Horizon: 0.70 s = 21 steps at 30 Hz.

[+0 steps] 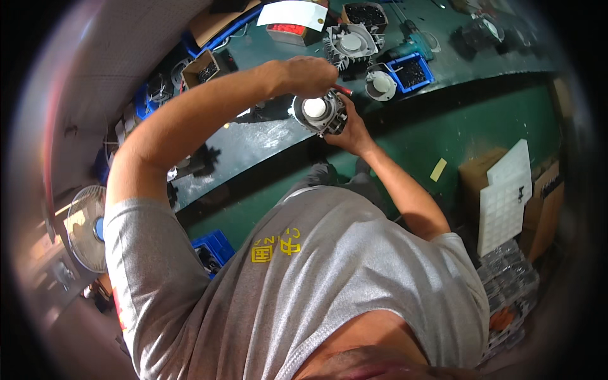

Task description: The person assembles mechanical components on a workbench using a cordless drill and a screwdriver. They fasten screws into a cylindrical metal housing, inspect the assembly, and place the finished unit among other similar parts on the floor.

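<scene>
At the bench's near edge, my right hand [352,132] is wrapped round the right side of a grey metal housing [306,116]. A bright white disc [314,107] shows in the middle of the housing's round face. My left hand [310,76] is closed in a fist just above the housing. From this fist a slim red rod-shaped tool [343,90] juts out toward the right; its other end is hidden. A larger finned grey housing [350,43] lies behind my hands, and a smaller round metal part [380,84] is to their right.
A blue tray [430,78] of small black parts stands beside a teal power drill [415,45]. At the back are a box of red parts [288,31] and a box of black parts [365,15]. White plastic trays [503,209] lean by cartons at right; a fan [87,228] stands left.
</scene>
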Each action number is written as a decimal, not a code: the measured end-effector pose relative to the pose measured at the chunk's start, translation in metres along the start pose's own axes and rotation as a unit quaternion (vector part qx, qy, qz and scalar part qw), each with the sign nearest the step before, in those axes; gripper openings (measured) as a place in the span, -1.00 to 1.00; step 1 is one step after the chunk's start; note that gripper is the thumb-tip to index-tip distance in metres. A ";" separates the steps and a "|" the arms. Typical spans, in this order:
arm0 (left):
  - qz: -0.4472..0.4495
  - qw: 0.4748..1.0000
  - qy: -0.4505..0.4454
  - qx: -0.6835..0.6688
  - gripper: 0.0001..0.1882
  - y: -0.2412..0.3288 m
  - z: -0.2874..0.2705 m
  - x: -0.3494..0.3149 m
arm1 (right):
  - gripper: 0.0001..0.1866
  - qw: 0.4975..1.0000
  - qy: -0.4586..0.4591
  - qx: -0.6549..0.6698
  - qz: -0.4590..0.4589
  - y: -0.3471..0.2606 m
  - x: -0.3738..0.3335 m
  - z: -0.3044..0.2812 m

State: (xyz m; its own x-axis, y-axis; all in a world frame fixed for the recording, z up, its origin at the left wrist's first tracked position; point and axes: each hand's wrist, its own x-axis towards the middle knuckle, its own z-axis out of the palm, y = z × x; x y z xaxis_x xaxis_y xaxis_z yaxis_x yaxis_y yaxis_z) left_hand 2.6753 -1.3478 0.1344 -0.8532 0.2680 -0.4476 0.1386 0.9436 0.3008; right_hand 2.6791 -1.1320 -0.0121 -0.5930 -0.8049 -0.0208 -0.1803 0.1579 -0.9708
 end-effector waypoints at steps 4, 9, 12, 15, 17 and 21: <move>-0.045 0.994 -0.102 -0.013 -0.81 0.025 -0.017 -0.001 | 0.06 1.000 -0.010 0.013 -0.025 0.024 0.002 0.001; -0.025 0.991 -0.116 0.060 -0.85 0.025 -0.012 0.003 | 0.13 0.994 0.046 -0.061 -0.083 0.030 0.001 0.011; -0.009 0.985 -0.139 0.103 -0.86 0.027 -0.019 0.009 | 0.14 0.997 0.036 -0.018 -0.070 0.025 0.003 0.007; -0.028 0.985 -0.140 0.097 -0.85 0.028 -0.018 0.014 | 0.09 0.995 0.061 0.016 -0.079 0.019 0.005 0.003; -0.045 0.986 -0.135 0.086 -0.85 0.023 -0.009 0.013 | 0.07 0.992 0.064 0.028 -0.101 0.018 0.006 0.001; -0.084 0.991 -0.102 0.029 -0.85 0.019 0.009 0.002 | 0.05 0.986 0.080 -0.009 -0.145 0.017 0.006 0.000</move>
State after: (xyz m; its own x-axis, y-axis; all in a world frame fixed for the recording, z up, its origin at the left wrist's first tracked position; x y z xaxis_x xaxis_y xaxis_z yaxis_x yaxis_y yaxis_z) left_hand 2.6808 -1.3276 0.1313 -0.7484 0.1349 -0.6494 0.0376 0.9861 0.1616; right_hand 2.6726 -1.1341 -0.0282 -0.6302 -0.7173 0.2973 -0.3747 -0.0545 -0.9256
